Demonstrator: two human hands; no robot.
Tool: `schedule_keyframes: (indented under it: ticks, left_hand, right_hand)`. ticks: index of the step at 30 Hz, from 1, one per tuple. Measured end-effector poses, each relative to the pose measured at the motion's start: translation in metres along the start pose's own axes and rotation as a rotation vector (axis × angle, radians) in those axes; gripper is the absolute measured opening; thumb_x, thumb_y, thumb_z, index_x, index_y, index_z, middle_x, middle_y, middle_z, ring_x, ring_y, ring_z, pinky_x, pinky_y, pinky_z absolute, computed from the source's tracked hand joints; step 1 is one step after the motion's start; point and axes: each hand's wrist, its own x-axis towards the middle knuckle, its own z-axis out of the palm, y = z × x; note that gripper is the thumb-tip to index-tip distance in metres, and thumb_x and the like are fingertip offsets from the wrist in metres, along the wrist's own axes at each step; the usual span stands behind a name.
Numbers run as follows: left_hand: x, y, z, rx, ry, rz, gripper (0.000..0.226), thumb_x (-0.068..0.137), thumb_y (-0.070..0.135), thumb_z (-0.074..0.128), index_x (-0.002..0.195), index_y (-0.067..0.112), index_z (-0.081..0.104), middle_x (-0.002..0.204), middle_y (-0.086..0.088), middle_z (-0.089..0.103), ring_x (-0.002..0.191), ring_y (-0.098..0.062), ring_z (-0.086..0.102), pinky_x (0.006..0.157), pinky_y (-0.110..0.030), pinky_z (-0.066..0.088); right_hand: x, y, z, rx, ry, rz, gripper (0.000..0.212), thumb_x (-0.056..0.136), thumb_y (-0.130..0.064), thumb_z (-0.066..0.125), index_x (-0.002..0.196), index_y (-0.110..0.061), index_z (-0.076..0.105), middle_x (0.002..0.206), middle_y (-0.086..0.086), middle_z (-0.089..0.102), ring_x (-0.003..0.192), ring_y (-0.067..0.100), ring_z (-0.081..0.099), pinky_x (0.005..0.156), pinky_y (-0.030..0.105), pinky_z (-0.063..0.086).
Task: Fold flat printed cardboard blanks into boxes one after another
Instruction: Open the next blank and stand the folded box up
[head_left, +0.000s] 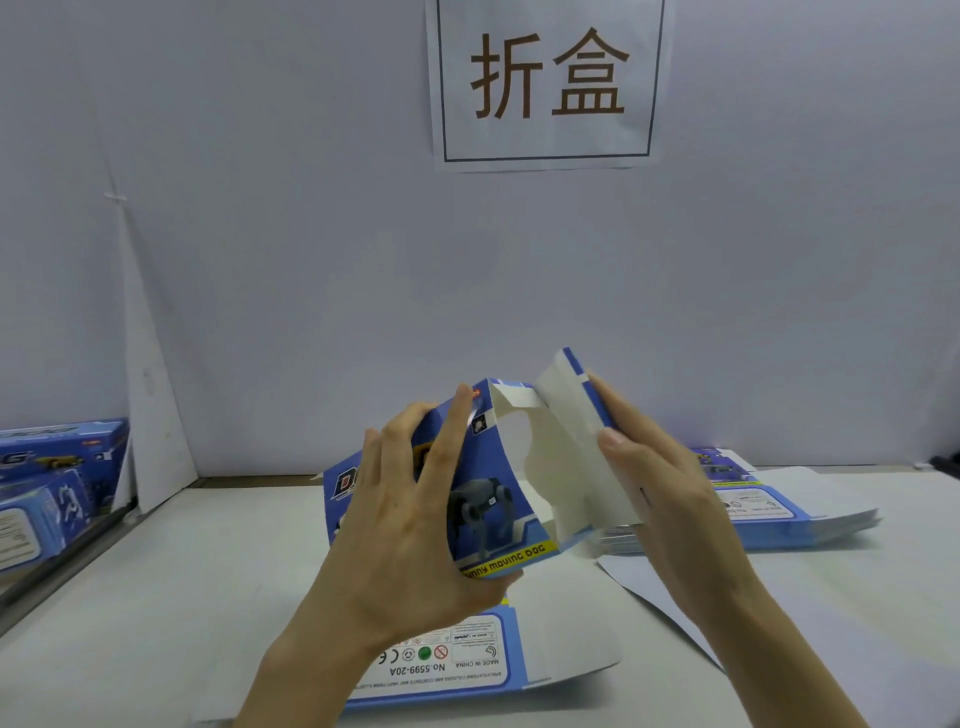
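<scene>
A blue printed cardboard blank (493, 483) with a robot dog picture is held above the table, partly opened into a tube. My left hand (410, 519) grips its printed front panel, fingers spread over the face and thumb under the lower edge. My right hand (654, 478) holds the white inner side panel and flap on the right, fingers straight along it. The bottom flap (467, 660) with the label text hangs down near the table. A stack of flat blanks (769, 514) lies behind my right hand.
Several folded blue boxes (52, 488) stand at the far left beyond a metal rail. A white sheet (654, 587) lies on the table under my right arm. A paper sign (545, 83) hangs on the white back wall.
</scene>
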Motion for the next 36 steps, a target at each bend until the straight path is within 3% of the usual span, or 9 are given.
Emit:
schedule_keyframes:
  ticks: [5, 8, 11, 15, 18, 21, 26, 31, 36]
  left_hand:
    - [0.001, 0.002, -0.001, 0.051, 0.041, 0.013, 0.127, 0.053, 0.067, 0.075, 0.148, 0.037, -0.003, 0.141, 0.0, 0.021, 0.128, -0.019, 0.034, 0.095, -0.058, 0.047]
    - [0.001, 0.009, 0.002, 0.051, 0.049, 0.035, 0.123, 0.056, 0.07, 0.069, 0.149, 0.034, -0.003, 0.144, -0.005, 0.02, 0.127, -0.025, 0.042, 0.1, -0.062, 0.04]
    - [0.0, 0.011, 0.004, 0.059, 0.077, 0.041, 0.119, 0.057, 0.069, 0.069, 0.149, 0.028, 0.005, 0.145, -0.009, 0.021, 0.129, -0.029, 0.036, 0.099, -0.063, 0.04]
    - [-0.001, 0.012, 0.006, 0.062, 0.054, 0.039, 0.119, 0.058, 0.071, 0.066, 0.149, 0.032, 0.0, 0.145, 0.0, 0.016, 0.132, -0.029, 0.039, 0.113, -0.06, 0.021]
    - [-0.002, 0.012, 0.007, 0.073, 0.018, 0.026, 0.117, 0.059, 0.074, 0.063, 0.15, 0.034, 0.002, 0.146, -0.003, 0.015, 0.133, -0.029, 0.037, 0.116, -0.055, 0.01]
    - [-0.001, 0.008, 0.004, 0.083, 0.032, 0.026, 0.115, 0.059, 0.074, 0.063, 0.15, 0.033, 0.007, 0.145, -0.005, 0.018, 0.133, -0.027, 0.033, 0.11, -0.064, 0.026]
    - [0.0, 0.008, -0.002, 0.027, 0.03, 0.01, 0.116, 0.058, 0.072, 0.067, 0.151, 0.034, 0.01, 0.144, -0.005, 0.021, 0.133, -0.029, 0.031, 0.102, -0.063, 0.038]
    - [-0.001, 0.011, -0.002, 0.047, 0.056, 0.005, 0.11, 0.06, 0.072, 0.057, 0.152, 0.029, 0.014, 0.142, -0.004, 0.021, 0.13, -0.022, 0.026, 0.098, -0.063, 0.042]
    - [0.0, 0.01, 0.003, 0.081, 0.029, 0.004, 0.114, 0.057, 0.07, 0.061, 0.151, 0.022, 0.021, 0.142, -0.011, 0.026, 0.131, -0.039, 0.033, 0.11, -0.06, 0.027]
  right_hand:
    - [-0.005, 0.001, 0.013, -0.096, -0.069, -0.065, 0.044, 0.099, -0.009, 0.043, 0.127, -0.042, 0.051, 0.117, -0.034, 0.061, 0.109, -0.013, 0.055, 0.081, 0.005, 0.044]
    - [-0.008, 0.005, 0.023, -0.206, -0.092, -0.08, 0.044, 0.097, -0.024, 0.046, 0.135, -0.046, 0.043, 0.137, -0.029, 0.048, 0.13, -0.007, 0.04, 0.105, 0.022, 0.041]
    - [-0.01, 0.006, 0.032, -0.294, -0.065, -0.09, 0.047, 0.091, -0.035, 0.038, 0.134, -0.054, 0.037, 0.145, -0.028, 0.039, 0.137, -0.006, 0.03, 0.113, 0.036, 0.035]
    - [-0.012, 0.007, 0.035, -0.264, -0.056, -0.053, 0.044, 0.09, -0.043, 0.034, 0.13, -0.061, 0.032, 0.146, -0.029, 0.037, 0.138, -0.004, 0.029, 0.114, 0.04, 0.032]
    - [-0.012, 0.008, 0.036, -0.267, -0.087, -0.036, 0.047, 0.089, -0.054, 0.036, 0.135, -0.061, 0.031, 0.146, -0.034, 0.032, 0.139, -0.006, 0.025, 0.116, 0.04, 0.028]
    - [-0.01, 0.006, 0.029, -0.307, -0.163, -0.055, 0.058, 0.083, -0.065, 0.038, 0.139, -0.058, 0.028, 0.149, -0.033, 0.029, 0.14, -0.008, 0.022, 0.117, 0.038, 0.028]
    - [-0.01, 0.006, 0.017, -0.3, -0.227, -0.123, 0.061, 0.08, -0.06, 0.049, 0.138, -0.06, 0.028, 0.149, -0.029, 0.03, 0.142, 0.003, 0.027, 0.11, 0.045, 0.038]
    - [-0.013, 0.018, 0.026, -0.386, -0.213, -0.19, 0.079, 0.077, -0.05, 0.061, 0.146, -0.05, 0.021, 0.152, -0.027, 0.023, 0.143, 0.004, 0.025, 0.106, 0.04, 0.044]
    - [-0.014, 0.022, 0.028, -0.429, -0.194, -0.212, 0.077, 0.078, -0.044, 0.06, 0.147, -0.043, 0.025, 0.154, -0.025, 0.022, 0.143, 0.003, 0.022, 0.108, 0.04, 0.041]
